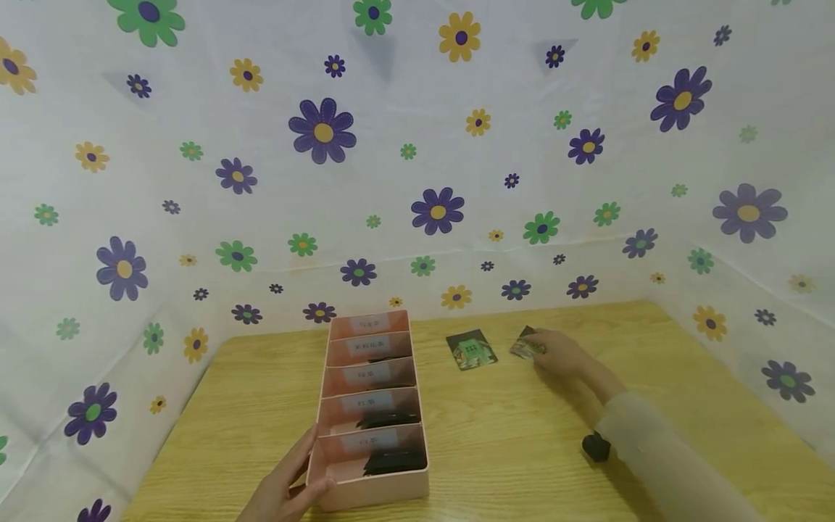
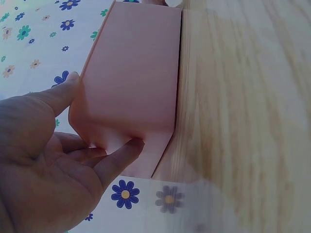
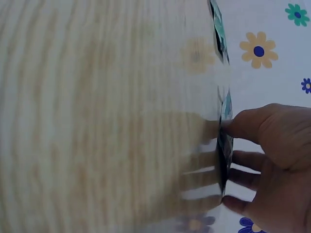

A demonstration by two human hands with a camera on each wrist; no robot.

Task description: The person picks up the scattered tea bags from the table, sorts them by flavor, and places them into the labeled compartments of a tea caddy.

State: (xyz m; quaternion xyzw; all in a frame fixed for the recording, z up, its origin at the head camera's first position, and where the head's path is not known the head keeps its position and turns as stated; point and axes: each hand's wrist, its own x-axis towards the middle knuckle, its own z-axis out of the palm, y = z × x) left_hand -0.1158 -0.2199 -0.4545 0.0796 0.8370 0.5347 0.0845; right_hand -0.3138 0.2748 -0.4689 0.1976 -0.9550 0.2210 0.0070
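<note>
My left hand (image 1: 287, 482) grips the near left corner of a long pink divided box (image 1: 375, 493). In the left wrist view, the fingers and thumb of that left hand (image 2: 53, 160) press on the box's outer walls (image 2: 131, 68). Toward the back right, my right hand (image 1: 564, 353) holds a tea sachet (image 1: 525, 346) at the tabletop. The right wrist view has this sachet (image 3: 225, 141) edge-on between the thumb and fingertips of the right hand (image 3: 277, 160). Between box and right hand lies another flat tea sachet (image 1: 472, 349), dark with a green patch.
Labelled compartments run along the box; dark sachets (image 1: 394, 461) stand in the nearer ones. A small black object (image 1: 596, 447) shows beside the right sleeve (image 1: 659, 449). The wooden table (image 1: 509, 457) meets flower-patterned white sheets (image 1: 391, 174) at the back and sides.
</note>
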